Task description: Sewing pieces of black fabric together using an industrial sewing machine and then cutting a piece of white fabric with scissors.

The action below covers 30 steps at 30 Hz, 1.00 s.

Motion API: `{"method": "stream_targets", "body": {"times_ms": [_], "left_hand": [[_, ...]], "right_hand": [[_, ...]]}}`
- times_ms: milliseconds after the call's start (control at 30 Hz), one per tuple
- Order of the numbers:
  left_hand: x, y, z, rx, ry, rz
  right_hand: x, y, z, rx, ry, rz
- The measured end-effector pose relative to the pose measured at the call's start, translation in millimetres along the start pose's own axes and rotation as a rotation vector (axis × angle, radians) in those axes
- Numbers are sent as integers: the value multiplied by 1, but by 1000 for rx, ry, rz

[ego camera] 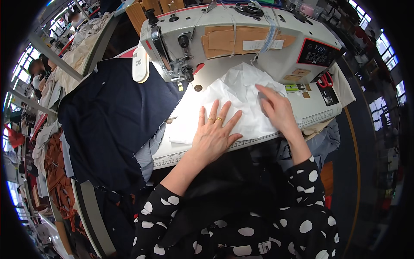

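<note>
A thin white piece of fabric (186,126) lies on the bed of an industrial sewing machine (181,27), smooth at the left and wrinkled towards the back right. My left hand (215,129) presses flat on it with the fingers spread, two rings showing. On the fabric's right side rests my right hand (276,105), index finger stretched out and thumb apart, holding nothing that I can see. The presser foot (180,86) stands just behind the fabric's left part, beside the edge of a dark navy cloth (119,119).
A ruler strip (315,116) runs along the bed's front edge. Red-handled scissors (324,80) and a green-yellow tool (292,87) lie at the right. Above the bed, the machine's control panel (318,53) is lit. Piled fabrics (61,181) and people fill the left side.
</note>
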<state>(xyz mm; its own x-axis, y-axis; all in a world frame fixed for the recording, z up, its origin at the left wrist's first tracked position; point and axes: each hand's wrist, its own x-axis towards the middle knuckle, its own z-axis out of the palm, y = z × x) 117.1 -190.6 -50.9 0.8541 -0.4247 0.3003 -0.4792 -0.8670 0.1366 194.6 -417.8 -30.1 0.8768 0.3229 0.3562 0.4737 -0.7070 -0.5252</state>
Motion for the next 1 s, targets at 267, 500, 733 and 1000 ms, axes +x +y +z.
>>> {"method": "stream_targets", "body": {"times_ms": [267,500,733,1000], "left_hand": [[1,1,2,14,-13,2],[2,1,3,15,11,9],[1,2,2,10,-29,-14],[1,1,3,-2,-3,3]], "right_hand": [[60,-37,21,-287,221,-82],[80,-51,44,-50,-268,-12],[77,-45,66,169,-159,-102],[84,-47,48,-25,-356,48]]}}
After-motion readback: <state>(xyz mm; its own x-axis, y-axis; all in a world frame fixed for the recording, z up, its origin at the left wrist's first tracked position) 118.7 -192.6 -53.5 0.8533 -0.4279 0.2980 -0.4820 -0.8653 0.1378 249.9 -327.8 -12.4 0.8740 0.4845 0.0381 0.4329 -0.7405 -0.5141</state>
